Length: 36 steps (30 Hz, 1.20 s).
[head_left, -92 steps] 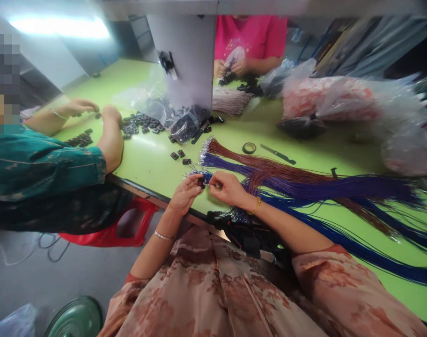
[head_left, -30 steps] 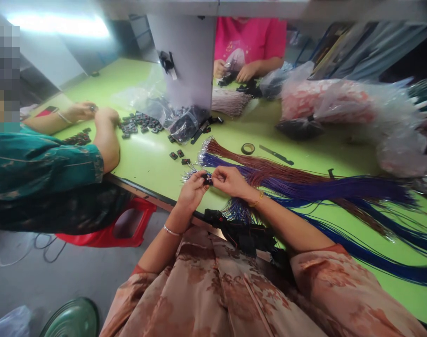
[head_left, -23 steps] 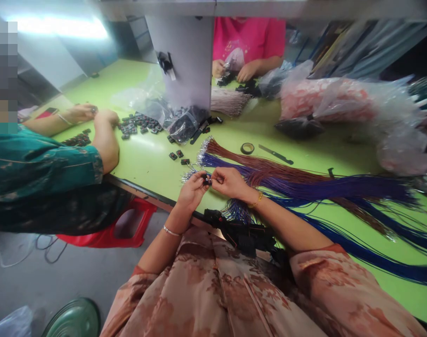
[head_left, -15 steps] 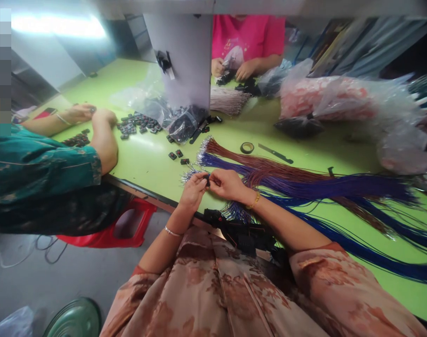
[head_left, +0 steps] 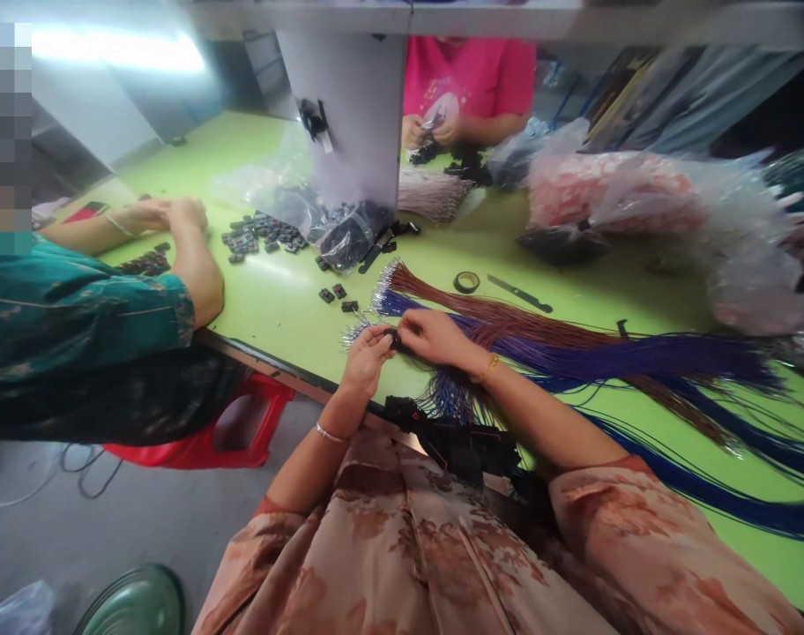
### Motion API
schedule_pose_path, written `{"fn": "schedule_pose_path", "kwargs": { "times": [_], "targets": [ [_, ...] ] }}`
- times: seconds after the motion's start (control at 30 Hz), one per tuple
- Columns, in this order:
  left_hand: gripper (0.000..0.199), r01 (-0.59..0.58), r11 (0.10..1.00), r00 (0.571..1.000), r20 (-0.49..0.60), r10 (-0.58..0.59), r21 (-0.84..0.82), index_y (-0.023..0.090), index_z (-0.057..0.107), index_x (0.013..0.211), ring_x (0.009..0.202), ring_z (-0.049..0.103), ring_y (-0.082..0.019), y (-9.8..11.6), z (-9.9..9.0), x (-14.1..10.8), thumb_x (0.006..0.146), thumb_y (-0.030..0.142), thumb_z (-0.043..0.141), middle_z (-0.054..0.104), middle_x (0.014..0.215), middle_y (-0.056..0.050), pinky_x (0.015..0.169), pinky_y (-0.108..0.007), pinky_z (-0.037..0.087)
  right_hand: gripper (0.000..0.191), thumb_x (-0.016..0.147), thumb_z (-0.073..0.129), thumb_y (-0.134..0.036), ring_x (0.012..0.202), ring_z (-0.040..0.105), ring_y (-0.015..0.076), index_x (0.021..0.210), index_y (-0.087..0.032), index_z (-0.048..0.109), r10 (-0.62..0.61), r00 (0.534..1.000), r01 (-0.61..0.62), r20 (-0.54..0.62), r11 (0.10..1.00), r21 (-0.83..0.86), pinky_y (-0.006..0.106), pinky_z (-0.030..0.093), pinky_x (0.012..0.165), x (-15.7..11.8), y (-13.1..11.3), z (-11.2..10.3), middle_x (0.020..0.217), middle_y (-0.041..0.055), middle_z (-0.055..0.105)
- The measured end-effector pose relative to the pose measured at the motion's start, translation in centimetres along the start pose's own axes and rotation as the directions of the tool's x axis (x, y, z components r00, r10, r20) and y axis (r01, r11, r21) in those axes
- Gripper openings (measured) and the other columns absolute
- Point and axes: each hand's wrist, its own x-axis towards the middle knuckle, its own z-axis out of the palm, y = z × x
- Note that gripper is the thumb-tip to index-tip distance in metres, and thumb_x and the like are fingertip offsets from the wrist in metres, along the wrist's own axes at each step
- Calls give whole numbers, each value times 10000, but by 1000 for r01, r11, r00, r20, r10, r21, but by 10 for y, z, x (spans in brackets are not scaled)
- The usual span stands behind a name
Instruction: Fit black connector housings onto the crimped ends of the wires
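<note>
My left hand (head_left: 368, 357) pinches a small black plastic piece (head_left: 394, 338) between thumb and fingers. Close on its right, my right hand (head_left: 435, 337) is closed with fingertips together; what they hold, if anything, is too small to make out. Under and beside the hands lie bundles of cut wires with silvery terminal ends: brown wires (head_left: 435, 287), purple-blue wires (head_left: 574, 346) and dark blue wires (head_left: 693, 481). A heap of black plastic parts (head_left: 468, 448) sits at the table edge against my body. Several black connector blocks (head_left: 326, 295) lie just beyond my left hand.
A tape roll (head_left: 466, 281) and a flat dark blade-like tool (head_left: 521, 294) lie behind the wires. Bulging plastic bags (head_left: 620, 194) stand at back right. Co-workers in green (head_left: 78, 300) and pink (head_left: 468, 79) work left and opposite. A grey panel (head_left: 349, 115) rises mid-table.
My right hand has drawn slightly up and right, away from the black piece, while my left stays put. The pink-shirted co-worker's hands have come together; the green-sleeved co-worker's hands have shifted a little.
</note>
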Motion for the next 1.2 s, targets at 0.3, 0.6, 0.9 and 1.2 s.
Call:
{"fn": "schedule_pose_path", "kwargs": {
  "times": [0.3,0.6,0.9,1.2],
  "targets": [
    [312,36,999,999,-8,-36,-14,163,667,893,694,576,-93,3,-1,3,610,199,793,645,811,-11,665,-237,471,209,849,511,-290,786,590,243,873,-174,683,311,948,-311,-64,865,-394,320,377,645,68,67,-2,955,144,666],
    [308,56,998,998,0,-56,-22,164,669,888,698,579,-92,5,-1,2,610,198,797,646,806,-11,671,-233,475,235,903,410,-242,759,576,262,1018,-135,584,287,957,-282,-42,885,-371,345,374,684,61,69,-9,914,171,670],
    [256,24,997,1000,-13,-25,-74,153,656,873,711,577,-84,8,6,-1,638,155,755,633,821,-8,665,-215,463,112,803,493,-218,622,472,118,788,-158,586,10,995,4,-101,990,142,248,352,630,57,24,-13,712,14,612],
    [190,18,983,999,47,-10,-185,160,644,888,736,569,-88,7,2,1,711,99,673,623,846,-14,674,-216,458,99,728,550,-231,529,347,76,679,-153,585,101,993,-75,-57,935,348,225,263,527,12,-1,-5,553,-55,450]
  ]
}}
